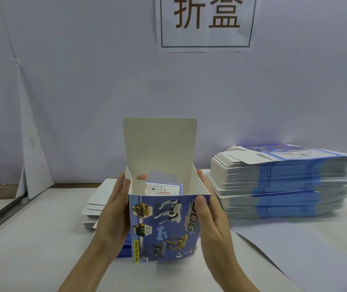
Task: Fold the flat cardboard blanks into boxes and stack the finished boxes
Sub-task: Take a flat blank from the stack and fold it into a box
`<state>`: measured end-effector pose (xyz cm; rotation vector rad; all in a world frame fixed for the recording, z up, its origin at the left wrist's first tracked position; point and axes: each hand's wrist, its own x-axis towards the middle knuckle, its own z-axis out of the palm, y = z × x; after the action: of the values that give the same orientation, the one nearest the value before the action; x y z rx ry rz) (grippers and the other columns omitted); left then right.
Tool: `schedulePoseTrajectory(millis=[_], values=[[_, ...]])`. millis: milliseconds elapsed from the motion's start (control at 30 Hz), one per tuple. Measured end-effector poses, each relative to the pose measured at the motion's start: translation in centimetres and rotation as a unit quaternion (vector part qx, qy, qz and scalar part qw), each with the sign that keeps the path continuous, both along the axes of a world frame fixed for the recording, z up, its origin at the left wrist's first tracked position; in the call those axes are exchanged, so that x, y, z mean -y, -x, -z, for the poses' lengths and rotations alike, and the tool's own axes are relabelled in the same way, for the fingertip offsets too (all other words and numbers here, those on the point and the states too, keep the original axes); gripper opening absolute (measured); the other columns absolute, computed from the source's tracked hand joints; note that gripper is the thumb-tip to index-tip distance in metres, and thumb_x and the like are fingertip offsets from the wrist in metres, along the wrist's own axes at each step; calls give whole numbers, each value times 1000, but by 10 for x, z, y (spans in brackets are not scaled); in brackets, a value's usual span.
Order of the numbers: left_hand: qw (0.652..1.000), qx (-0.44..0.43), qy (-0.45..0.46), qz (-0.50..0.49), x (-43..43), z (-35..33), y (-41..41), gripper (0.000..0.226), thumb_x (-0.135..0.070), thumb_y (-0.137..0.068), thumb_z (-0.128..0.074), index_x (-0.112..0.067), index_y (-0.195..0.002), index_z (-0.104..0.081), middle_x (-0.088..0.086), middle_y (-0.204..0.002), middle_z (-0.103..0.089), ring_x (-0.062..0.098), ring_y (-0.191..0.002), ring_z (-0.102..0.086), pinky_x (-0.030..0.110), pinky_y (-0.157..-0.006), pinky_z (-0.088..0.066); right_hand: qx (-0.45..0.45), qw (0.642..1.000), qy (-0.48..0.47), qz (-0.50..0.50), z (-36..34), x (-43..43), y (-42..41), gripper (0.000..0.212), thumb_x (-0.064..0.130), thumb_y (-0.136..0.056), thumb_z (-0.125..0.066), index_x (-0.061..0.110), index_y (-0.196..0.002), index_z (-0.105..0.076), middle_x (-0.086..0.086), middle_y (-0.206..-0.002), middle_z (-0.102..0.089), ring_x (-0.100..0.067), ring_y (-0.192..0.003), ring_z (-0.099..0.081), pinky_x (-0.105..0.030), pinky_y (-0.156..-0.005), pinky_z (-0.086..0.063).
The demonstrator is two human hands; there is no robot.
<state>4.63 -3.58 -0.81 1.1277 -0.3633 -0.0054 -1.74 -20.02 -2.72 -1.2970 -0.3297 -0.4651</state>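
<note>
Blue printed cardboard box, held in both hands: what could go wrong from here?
1. The blue printed cardboard box is gripped between the left hand and right hand; squeezing may crease it.
2. Its tall white lid flap stands upright, untucked; it could bend on closing.
3. The uneven stack of flat blue-and-white cardboard blanks sits close on the right; an arm sweep might shift it.

A: what kind of place is this?
B: packing workshop imo. giant stack of flat printed blanks (273, 182) on the table (31, 239), plain partition (84, 91) behind, paper sign (206, 24) on it.
</note>
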Motion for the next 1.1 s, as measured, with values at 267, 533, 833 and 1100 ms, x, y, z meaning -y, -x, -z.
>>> schedulePoseTrajectory(millis=[267, 533, 833, 1100], values=[[993, -2, -112, -41, -6, -13, 3, 27, -32, -99, -27, -34, -100, -54, -17, -88, -67, -5, -76, -64, 13, -67, -47, -54, 993, 98, -44, -3, 32, -7, 77, 21, -70, -72, 37, -137, -37, 8, -121, -67, -15, -110, -67, -25, -78, -56], [972, 153, -112, -141, 2, -14, 17, 24, -35, -92, -57, -26, -113, -62, -6, -107, -71, 12, -105, -65, 17, -81, -51, -59, 982, 73, 165, -15, 18, -4, 73, 11, -63, -89, 9, -126, -52, -11, -113, -68, -25, -103, -68, -43, -87, -57], [936, 201, -290, 11, 9, -10, 30, 95, -63, -49, -75, -76, -124, -18, -31, -142, -32, -6, -127, -43, 17, -83, -54, 5, 998, 56, 10, -37, 1, 19, 53, 55, -65, -67, 53, -113, -46, 12, -127, -56, -7, -125, -53, -29, -92, -54], [929, 214, -302, -14, -1, -20, 29, 77, -48, -49, -91, -59, -97, -32, -62, -117, -23, -17, -110, -50, 23, -75, -59, -35, 996, 83, -7, -45, 27, 13, 65, 29, -62, -65, 41, -124, -48, -6, -110, -67, -15, -92, -70, -26, -75, -55]])
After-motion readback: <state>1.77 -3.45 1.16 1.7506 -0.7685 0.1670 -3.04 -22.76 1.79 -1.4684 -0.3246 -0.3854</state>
